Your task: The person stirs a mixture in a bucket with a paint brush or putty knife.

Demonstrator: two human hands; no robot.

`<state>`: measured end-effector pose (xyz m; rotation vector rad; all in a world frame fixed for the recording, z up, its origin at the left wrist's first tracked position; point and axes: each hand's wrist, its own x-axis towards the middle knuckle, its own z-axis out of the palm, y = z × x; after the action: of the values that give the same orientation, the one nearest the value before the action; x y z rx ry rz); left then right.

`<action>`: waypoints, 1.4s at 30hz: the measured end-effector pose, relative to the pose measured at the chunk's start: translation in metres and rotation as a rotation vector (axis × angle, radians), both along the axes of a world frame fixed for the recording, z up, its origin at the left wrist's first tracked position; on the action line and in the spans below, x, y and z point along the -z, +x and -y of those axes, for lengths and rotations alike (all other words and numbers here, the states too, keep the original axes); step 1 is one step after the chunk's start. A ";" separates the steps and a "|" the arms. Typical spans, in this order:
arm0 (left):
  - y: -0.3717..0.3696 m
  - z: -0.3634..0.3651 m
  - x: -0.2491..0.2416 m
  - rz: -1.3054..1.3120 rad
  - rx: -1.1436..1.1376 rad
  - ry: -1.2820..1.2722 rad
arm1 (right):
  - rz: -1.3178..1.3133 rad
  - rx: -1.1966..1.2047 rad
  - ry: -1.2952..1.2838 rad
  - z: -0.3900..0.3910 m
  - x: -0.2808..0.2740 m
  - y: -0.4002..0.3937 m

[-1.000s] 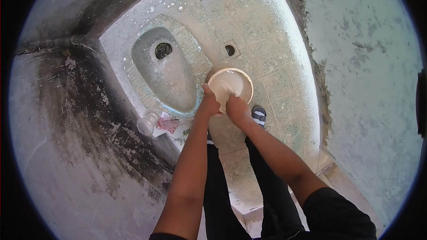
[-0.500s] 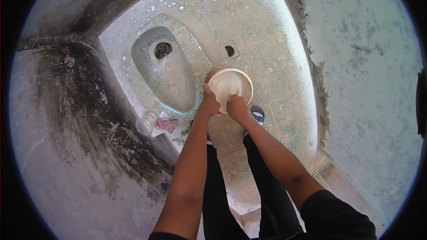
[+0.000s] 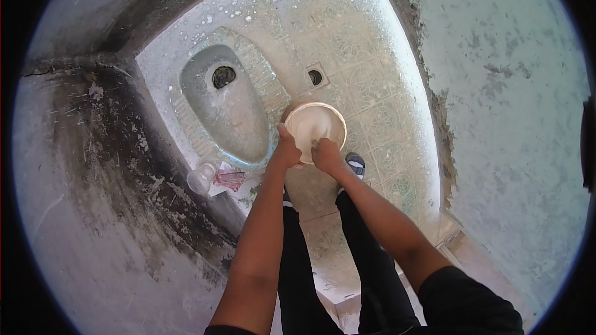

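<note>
A cream-coloured round bucket [image 3: 341, 116] stands on the tiled floor between my feet and the squat toilet, with a pale, milky liquid inside. My left hand [image 3: 285, 151] is closed on the bucket's left rim, its thumb up along the edge. My right hand [image 3: 328, 157] is in a fist over the near side of the bucket. A thin, pale streak or stick shows just past its fingers, in the liquid. I cannot make out what this fist grips.
Left of the bucket is a grey squat toilet [image 3: 239, 118] with a dark hole. A floor drain [image 3: 315, 77] lies beyond the bucket. A clear plastic container [image 3: 200, 178] and a red-and-white packet [image 3: 230, 179] sit by the stained left wall. A peeling wall [image 3: 509, 118] rises on the right.
The view has tipped slightly, so the scene sits lower in it. My right fist has shifted a little to the left over the bucket. My left hand keeps its hold on the rim.
</note>
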<state>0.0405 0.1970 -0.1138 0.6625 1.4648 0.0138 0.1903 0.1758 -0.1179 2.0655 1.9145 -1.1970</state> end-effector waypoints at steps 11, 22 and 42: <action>0.000 0.002 0.001 -0.005 -0.023 0.037 | 0.014 0.026 -0.140 0.010 -0.003 -0.007; 0.001 0.005 0.004 0.031 -0.092 0.018 | 0.019 0.138 0.005 -0.003 -0.010 -0.010; 0.002 0.009 0.010 -0.011 -0.072 0.080 | -0.029 -0.010 0.004 -0.019 -0.023 0.002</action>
<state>0.0428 0.1881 -0.1233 0.6749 1.5039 0.1255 0.1921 0.1949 -0.0946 2.0495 1.9380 -1.2290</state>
